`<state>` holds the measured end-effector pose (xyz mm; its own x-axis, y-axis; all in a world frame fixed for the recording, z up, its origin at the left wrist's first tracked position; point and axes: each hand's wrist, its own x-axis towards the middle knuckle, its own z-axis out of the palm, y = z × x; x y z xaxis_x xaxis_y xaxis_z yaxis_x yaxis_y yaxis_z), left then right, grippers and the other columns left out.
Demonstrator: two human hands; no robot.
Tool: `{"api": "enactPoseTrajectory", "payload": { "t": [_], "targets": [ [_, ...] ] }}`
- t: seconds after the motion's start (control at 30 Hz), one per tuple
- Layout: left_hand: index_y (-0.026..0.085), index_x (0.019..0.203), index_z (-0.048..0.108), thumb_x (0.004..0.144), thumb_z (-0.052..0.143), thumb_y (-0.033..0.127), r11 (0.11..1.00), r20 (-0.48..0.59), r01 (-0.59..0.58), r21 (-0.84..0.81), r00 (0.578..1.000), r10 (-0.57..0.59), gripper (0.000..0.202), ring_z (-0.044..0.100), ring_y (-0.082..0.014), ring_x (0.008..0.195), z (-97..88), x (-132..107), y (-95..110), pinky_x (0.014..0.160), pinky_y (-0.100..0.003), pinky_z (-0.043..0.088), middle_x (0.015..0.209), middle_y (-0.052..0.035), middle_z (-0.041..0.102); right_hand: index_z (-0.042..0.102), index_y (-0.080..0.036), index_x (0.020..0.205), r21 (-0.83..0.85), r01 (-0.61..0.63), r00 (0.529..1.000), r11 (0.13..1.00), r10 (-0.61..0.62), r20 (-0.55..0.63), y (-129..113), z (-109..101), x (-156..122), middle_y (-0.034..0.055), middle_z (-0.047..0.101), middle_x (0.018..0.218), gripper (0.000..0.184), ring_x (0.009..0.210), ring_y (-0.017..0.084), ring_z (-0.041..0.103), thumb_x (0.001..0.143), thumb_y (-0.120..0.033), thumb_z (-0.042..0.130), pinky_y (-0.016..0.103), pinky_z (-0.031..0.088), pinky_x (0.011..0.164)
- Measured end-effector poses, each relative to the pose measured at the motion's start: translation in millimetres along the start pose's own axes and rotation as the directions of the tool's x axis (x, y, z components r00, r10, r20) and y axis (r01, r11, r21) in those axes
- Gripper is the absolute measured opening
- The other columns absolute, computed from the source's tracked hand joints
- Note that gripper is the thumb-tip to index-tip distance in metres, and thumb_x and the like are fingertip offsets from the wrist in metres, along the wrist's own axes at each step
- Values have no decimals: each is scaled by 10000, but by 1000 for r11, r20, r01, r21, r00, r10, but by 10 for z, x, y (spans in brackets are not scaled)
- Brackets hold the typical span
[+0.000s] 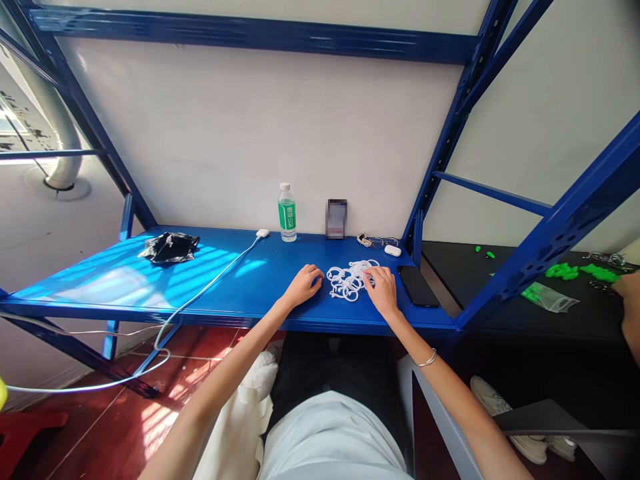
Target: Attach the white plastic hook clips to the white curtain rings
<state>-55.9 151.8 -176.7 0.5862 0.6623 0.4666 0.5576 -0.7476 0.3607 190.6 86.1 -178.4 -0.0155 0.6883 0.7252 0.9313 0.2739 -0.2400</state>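
A blue tabletop [225,293] carries a loose pile of white rings [347,281], lying near its front edge, right of the middle. The pile is wider than it is deep: its long axis runs roughly along the front edge, with the right end angled a little toward the wall.

The left hand [304,283] rests just beside the pile's left end, fingers loosely curled and holding nothing that shows. The right hand [383,290] lies on the pile's right end, fingers bent down onto the rings; whether it pinches one I cannot tell.

A black phone [418,287] lies flat just right of that hand. Behind the pile, by the wall, stand a water bottle [287,213] and an upright phone [337,219], with a white earbud case [393,251] near them. A white cable [210,283] trails off the front edge at left, and a crumpled black bag [170,247] lies well apart. Far right, another person's hand [631,303] shows near green parts [563,271].
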Motion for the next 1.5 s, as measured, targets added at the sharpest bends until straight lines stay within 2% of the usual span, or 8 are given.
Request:
{"api": "enactPoseTrajectory", "payload": {
  "t": [0.47,0.6,0.7,0.8,0.9,1.0,1.23,1.5],
  "targets": [
    [177,968,608,899,382,233,998,-38,-10,-56,999,8,243,533,-231,953,-31,9,76,828,-367,461,983,-86,618,668,-204,965,181,-11,993,983,32,-113,-58,-80,14,102,657,998,287,961,267,563,951,-361,429,410,463,821],
    [181,1061,595,916,416,276,997,-58,-34,-67,998,30,249,540,-229,970,-56,11,140,853,-366,457,995,-81,618,662,-204,912,327,23,992,945,18,-123,-121,-115,24,99,647,961,248,956,250,585,934,-357,468,391,482,845],
    [198,1201,541,917,468,334,991,-77,-62,-123,996,52,323,538,-224,1021,-65,5,215,876,-358,459,1062,-76,615,650,-208,891,556,-39,999,830,44,5,-204,-90,9,83,661,925,218,876,233,629,899,-392,533,376,518,797],
    [240,1335,439,902,517,387,975,-69,-82,-209,995,69,464,510,-226,1121,-44,-12,301,860,-331,480,1219,-78,570,634,-209,902,774,-258,963,578,95,251,-296,-21,-23,72,688,893,249,811,230,665,844,-450,603,384,543,777],
    [270,1375,397,889,540,411,960,-43,-75,-270,997,66,526,503,-241,1159,-1,-32,386,849,-334,492,1297,-87,531,627,-202,900,838,-429,901,338,91,425,-355,40,-50,70,700,911,302,811,224,678,796,-484,648,383,550,792],
    [254,1387,382,868,568,436,943,-43,-55,-329,998,43,581,550,-246,1094,37,-44,463,820,-339,499,1243,-104,572,644,-192,900,837,-493,870,237,101,483,-366,62,-62,68,699,950,307,824,205,675,784,-476,665,363,546,803],
    [222,1400,354,847,577,468,912,-28,-16,-410,1000,5,645,612,-181,838,85,-42,544,721,-294,503,999,-65,643,677,-187,863,813,-522,852,257,124,508,-363,66,-70,57,697,883,327,803,207,666,716,-475,725,361,545,790],
    [157,1299,479,834,569,484,908,-33,16,-420,999,-33,575,573,-147,705,88,-48,572,664,-257,465,856,-40,641,661,-184,771,809,-503,861,304,95,500,-408,16,-50,35,669,772,315,760,189,643,720,-490,713,334,533,756]
  ]
}}
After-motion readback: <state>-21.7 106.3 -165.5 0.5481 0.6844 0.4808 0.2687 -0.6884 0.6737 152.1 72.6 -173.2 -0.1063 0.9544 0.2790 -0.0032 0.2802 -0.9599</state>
